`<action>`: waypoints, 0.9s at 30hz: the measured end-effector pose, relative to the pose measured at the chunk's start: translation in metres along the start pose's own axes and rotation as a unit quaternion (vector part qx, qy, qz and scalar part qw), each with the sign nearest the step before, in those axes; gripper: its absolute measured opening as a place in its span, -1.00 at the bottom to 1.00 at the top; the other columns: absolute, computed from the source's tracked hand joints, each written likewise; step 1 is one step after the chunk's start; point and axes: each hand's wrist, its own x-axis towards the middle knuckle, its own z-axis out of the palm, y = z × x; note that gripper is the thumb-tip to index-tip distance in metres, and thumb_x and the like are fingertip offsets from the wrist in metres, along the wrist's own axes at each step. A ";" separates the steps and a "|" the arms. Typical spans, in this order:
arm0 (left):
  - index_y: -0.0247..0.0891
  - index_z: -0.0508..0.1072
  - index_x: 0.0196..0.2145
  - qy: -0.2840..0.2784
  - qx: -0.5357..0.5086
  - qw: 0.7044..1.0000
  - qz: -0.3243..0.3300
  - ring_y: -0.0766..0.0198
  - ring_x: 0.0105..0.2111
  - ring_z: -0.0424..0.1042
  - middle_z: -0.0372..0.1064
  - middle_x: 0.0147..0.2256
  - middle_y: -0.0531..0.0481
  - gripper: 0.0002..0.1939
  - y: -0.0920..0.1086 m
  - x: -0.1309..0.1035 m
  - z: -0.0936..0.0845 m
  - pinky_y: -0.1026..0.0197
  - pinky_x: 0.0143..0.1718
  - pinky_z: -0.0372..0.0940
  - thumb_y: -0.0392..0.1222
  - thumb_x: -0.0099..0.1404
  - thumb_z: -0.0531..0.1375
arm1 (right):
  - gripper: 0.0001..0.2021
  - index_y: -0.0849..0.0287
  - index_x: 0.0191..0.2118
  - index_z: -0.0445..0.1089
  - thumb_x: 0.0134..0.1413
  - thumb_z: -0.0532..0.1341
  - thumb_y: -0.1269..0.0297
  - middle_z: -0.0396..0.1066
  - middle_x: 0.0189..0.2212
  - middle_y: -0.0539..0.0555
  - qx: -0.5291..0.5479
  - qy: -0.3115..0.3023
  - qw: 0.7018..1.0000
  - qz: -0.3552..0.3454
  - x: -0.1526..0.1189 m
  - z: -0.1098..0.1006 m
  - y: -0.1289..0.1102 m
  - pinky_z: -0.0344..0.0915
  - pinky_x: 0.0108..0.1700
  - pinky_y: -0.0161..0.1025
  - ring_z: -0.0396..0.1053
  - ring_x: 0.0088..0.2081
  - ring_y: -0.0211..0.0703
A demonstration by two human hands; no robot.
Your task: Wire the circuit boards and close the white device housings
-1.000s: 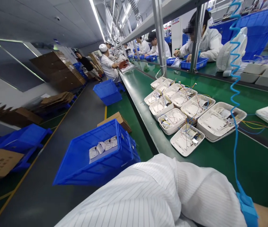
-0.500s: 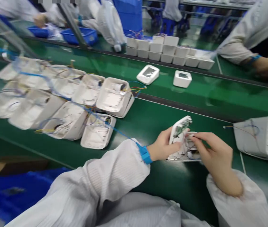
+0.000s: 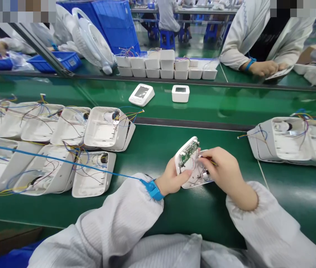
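Note:
My left hand (image 3: 171,179) grips a white plastic cover, tilted up, with a green circuit board (image 3: 189,153) on its inner face. Below the cover, a white housing (image 3: 193,182) lies opened out on the bench, thin wires running inside it. My right hand (image 3: 225,169) is closed in a pinch at the housing's upper edge. A small wire connector (image 3: 200,155) shows at its fingertips, partly hidden, and a bit of wire sticks out between the fingers. A blue wrist strap (image 3: 152,190) with a cord is around my left wrist.
White housings with loose wires (image 3: 102,128) stand in rows at left; more housings (image 3: 292,139) are at right. Two finished-looking devices with screens (image 3: 142,95) sit beyond a dark rail (image 3: 188,124). Stacked white shells (image 3: 167,59), a fan (image 3: 91,41) and a co-worker's hands (image 3: 265,69) are farther back.
The head view has turned, so the bench and its things appear farther left, and more housings show at right. Both hands stay at the same device, the right still pinching by the cover.

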 end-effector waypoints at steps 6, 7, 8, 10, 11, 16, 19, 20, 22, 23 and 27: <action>-0.31 0.23 0.24 -0.008 -0.059 0.998 -0.016 -0.14 0.18 0.28 0.24 0.20 -0.31 -0.34 0.005 -0.001 0.006 -0.15 0.23 0.16 -0.09 0.25 0.27 | -0.88 0.10 -0.36 0.47 0.18 0.30 0.22 0.53 -0.42 -0.03 0.036 0.045 0.993 0.107 -0.001 -0.002 0.002 0.33 -0.33 -0.26 0.46 -0.41 -0.20; -0.31 0.22 0.24 -0.013 -0.065 0.998 -0.019 -0.14 0.17 0.29 0.24 0.20 -0.32 -0.34 0.006 -0.002 0.007 -0.15 0.22 0.18 -0.08 0.24 0.27 | -0.88 0.10 -0.36 0.47 0.20 0.28 0.23 0.53 -0.42 -0.03 0.029 0.035 0.994 0.100 0.000 -0.001 0.002 0.33 -0.32 -0.26 0.46 -0.40 -0.20; -0.31 0.23 0.24 -0.014 -0.070 0.997 -0.022 -0.15 0.17 0.29 0.23 0.20 -0.32 -0.33 0.008 -0.002 0.007 -0.14 0.20 0.20 -0.06 0.24 0.27 | -0.87 0.11 -0.35 0.46 0.23 0.25 0.24 0.52 -0.42 -0.02 0.021 0.023 0.995 0.092 0.000 -0.001 0.003 0.32 -0.32 -0.26 0.46 -0.41 -0.20; -0.32 0.26 0.22 -0.009 -0.073 0.997 -0.025 -0.16 0.17 0.29 0.22 0.21 -0.32 -0.33 0.009 -0.002 0.008 -0.13 0.19 0.21 -0.03 0.22 0.29 | -0.84 0.12 -0.35 0.44 0.26 0.20 0.25 0.52 -0.42 -0.02 0.012 -0.001 0.996 0.084 0.001 -0.002 0.003 0.30 -0.33 -0.26 0.45 -0.42 -0.21; -0.32 0.28 0.20 -0.006 -0.073 0.997 -0.029 -0.17 0.17 0.28 0.23 0.21 -0.32 -0.33 0.010 -0.002 0.008 -0.13 0.19 0.22 -0.02 0.20 0.30 | -0.84 0.13 -0.35 0.43 0.27 0.18 0.26 0.52 -0.42 -0.02 0.014 -0.011 0.996 0.085 0.001 -0.002 0.003 0.29 -0.33 -0.27 0.45 -0.42 -0.21; -0.36 0.38 0.11 0.003 -0.092 0.994 -0.067 -0.17 0.09 0.37 0.39 0.07 -0.30 -0.38 0.009 -0.003 0.006 -0.13 0.12 0.30 0.00 0.16 0.33 | -0.87 0.13 -0.31 0.44 0.27 0.20 0.27 0.53 -0.43 -0.04 -0.005 0.005 0.994 0.107 0.000 0.000 0.006 0.28 -0.36 -0.29 0.46 -0.44 -0.24; -0.35 0.43 0.05 0.029 -0.127 0.987 -0.096 -0.16 0.05 0.41 0.45 0.00 -0.27 -0.46 0.010 -0.003 0.006 -0.13 0.09 0.32 -0.04 0.16 0.34 | -0.84 0.15 -0.30 0.47 0.29 0.18 0.28 0.55 -0.39 0.01 -0.074 0.010 0.996 0.051 -0.002 0.002 0.008 0.28 -0.32 -0.25 0.47 -0.39 -0.19; -0.35 0.44 0.03 0.038 -0.139 0.984 -0.105 -0.16 0.04 0.42 0.45 0.00 -0.27 -0.48 0.010 -0.003 0.006 -0.14 0.09 0.32 -0.06 0.16 0.33 | -0.82 0.16 -0.30 0.48 0.30 0.16 0.30 0.55 -0.37 0.02 -0.091 0.004 0.995 0.025 -0.002 0.002 0.009 0.28 -0.29 -0.24 0.48 -0.36 -0.17; -0.35 0.46 0.02 0.046 -0.157 0.979 -0.119 -0.15 0.04 0.42 0.45 0.00 -0.27 -0.50 0.013 -0.002 0.006 -0.15 0.10 0.31 -0.09 0.15 0.34 | -0.81 0.17 -0.31 0.49 0.31 0.15 0.34 0.55 -0.36 0.04 -0.111 -0.006 0.994 -0.011 -0.002 0.002 0.009 0.27 -0.26 -0.23 0.47 -0.32 -0.15; -0.35 0.45 0.03 0.045 -0.162 0.978 -0.124 -0.16 0.05 0.42 0.45 0.00 -0.27 -0.49 0.014 -0.001 0.006 -0.15 0.12 0.30 -0.11 0.14 0.34 | -0.80 0.17 -0.32 0.49 0.30 0.15 0.35 0.55 -0.37 0.05 -0.117 -0.009 0.993 -0.020 -0.002 0.001 0.010 0.26 -0.27 -0.23 0.47 -0.33 -0.14; -0.37 0.42 0.08 0.040 -0.176 0.974 -0.138 -0.19 0.05 0.41 0.47 -0.02 -0.29 -0.39 0.019 0.002 0.006 -0.18 0.10 0.31 -0.09 0.10 0.36 | -0.83 0.17 -0.33 0.48 0.27 0.18 0.36 0.51 -0.43 0.02 -0.091 -0.025 0.995 0.010 0.001 -0.006 0.009 0.22 -0.31 -0.23 0.43 -0.38 -0.17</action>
